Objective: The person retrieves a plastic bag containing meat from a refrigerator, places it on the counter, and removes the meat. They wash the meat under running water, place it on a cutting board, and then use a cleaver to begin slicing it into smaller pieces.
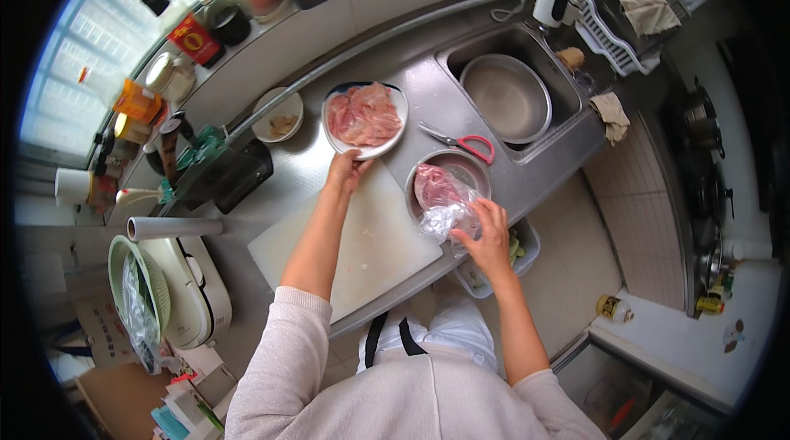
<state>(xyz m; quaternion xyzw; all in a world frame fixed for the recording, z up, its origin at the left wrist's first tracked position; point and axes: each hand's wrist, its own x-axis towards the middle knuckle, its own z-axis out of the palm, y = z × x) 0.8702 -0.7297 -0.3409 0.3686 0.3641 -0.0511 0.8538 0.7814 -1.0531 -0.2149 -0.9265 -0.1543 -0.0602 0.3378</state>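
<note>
My left hand [350, 171] grips the near rim of a white oval plate [329, 139]. Flat slices of raw pale-pink meat [365, 114] cover most of that plate. On the right, my right hand [492, 236] has its fingers on a clear plastic bag [449, 221]. Raw red meat [435, 185] lies partly inside the bag, over a round metal bowl [480, 171]. Below my left hand a white cutting board [364, 242] rests on the steel counter. Kitchen scissors [460, 142] with red handles lie between bowl and sink, blades slightly apart.
A steel sink [453, 69] at the upper right holds a large metal basin [543, 94]. A small bowl [262, 131] stands left of the plate. A roll of film [179, 228] and a white appliance [191, 298] sit at left. A plastic bin [529, 255] hangs below the counter edge.
</note>
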